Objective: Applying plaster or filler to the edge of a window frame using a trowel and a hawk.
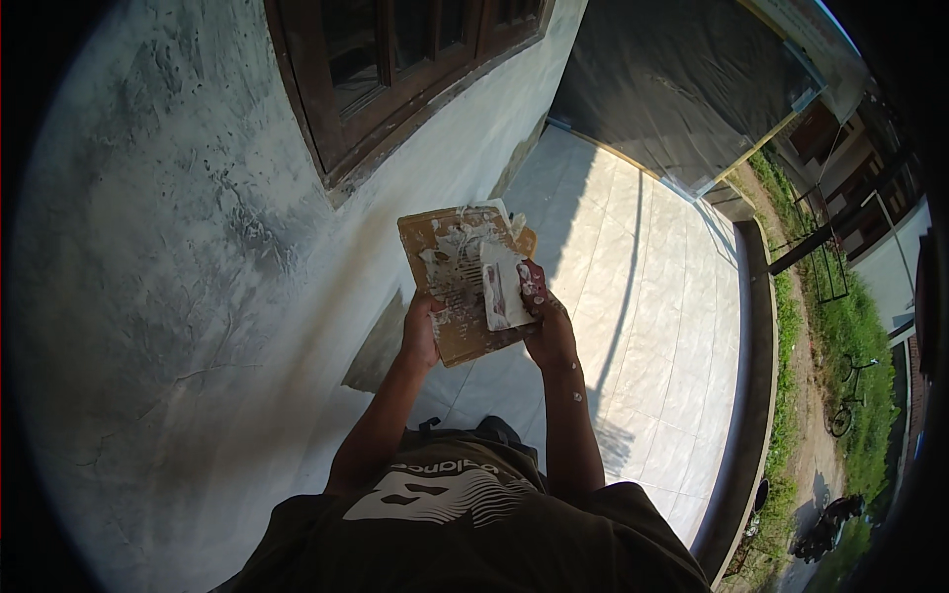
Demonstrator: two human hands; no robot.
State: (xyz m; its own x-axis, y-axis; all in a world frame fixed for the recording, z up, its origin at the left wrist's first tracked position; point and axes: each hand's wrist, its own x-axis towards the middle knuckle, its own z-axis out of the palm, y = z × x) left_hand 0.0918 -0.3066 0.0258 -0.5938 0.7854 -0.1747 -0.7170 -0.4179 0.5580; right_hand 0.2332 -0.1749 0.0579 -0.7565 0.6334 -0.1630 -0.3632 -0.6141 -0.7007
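In the head view, a brown rectangular board sits near the centre, tilted, its face crusted with white paste. The left hand grips its edge at about 8 o'clock, fingers folded behind; the right hand, at 4 o'clock and paste-flecked, closes round a flat, whitened rectangular tool over the board. A rough, mottled grey wall fills 9 o'clock, a brown-framed window stands between 11 and 12, and glossy pale floor tiles spread at 3.

Sunlit floor, shaded wall, bent edges, black corners, rim possibly soft
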